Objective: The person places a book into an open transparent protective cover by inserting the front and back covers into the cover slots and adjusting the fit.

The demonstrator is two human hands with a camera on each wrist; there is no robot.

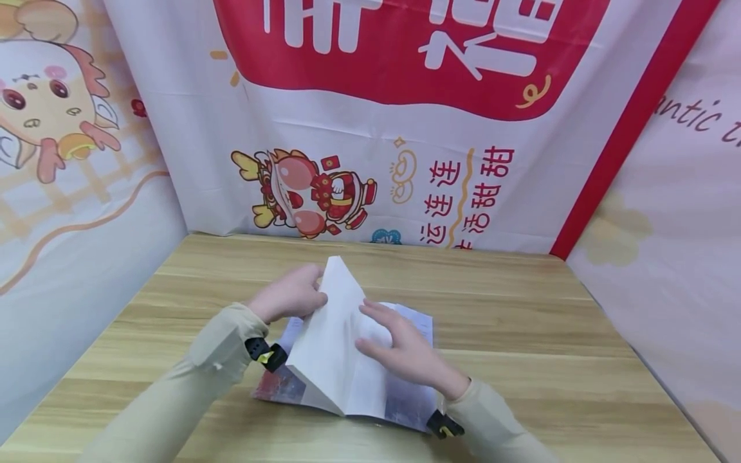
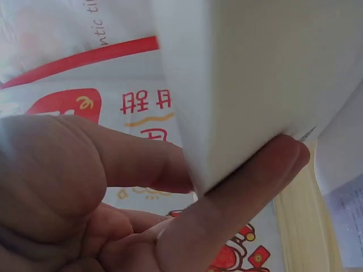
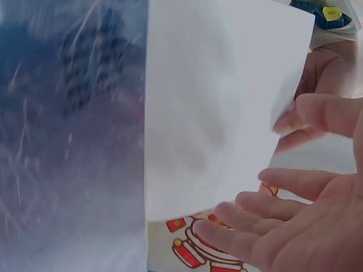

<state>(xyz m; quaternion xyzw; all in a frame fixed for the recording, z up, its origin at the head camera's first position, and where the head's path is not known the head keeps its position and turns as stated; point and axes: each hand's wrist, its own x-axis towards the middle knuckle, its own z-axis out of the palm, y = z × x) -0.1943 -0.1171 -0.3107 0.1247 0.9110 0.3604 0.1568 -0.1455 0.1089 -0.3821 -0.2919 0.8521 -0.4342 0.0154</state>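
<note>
A book lies spread on the table, its blue-purple cover (image 1: 408,402) flat beneath white pages. A thick block of white pages (image 1: 327,337) stands raised and slanting at the middle of the book. My left hand (image 1: 294,292) grips the outer edge of this block; in the left wrist view its thumb and fingers (image 2: 249,175) lie on either side of the pages. My right hand (image 1: 408,350) is beside the raised pages, over the book's right half. Its fingers (image 3: 283,207) are spread and fairly straight in the right wrist view, holding nothing. Whether they touch the paper, I cannot tell.
The wood-grain table (image 1: 521,360) extends around the book. Behind it hangs a white and red printed cloth (image 1: 347,116), with more printed cloth (image 1: 666,257) on both sides. Dark straps (image 1: 266,355) sit on both wrists.
</note>
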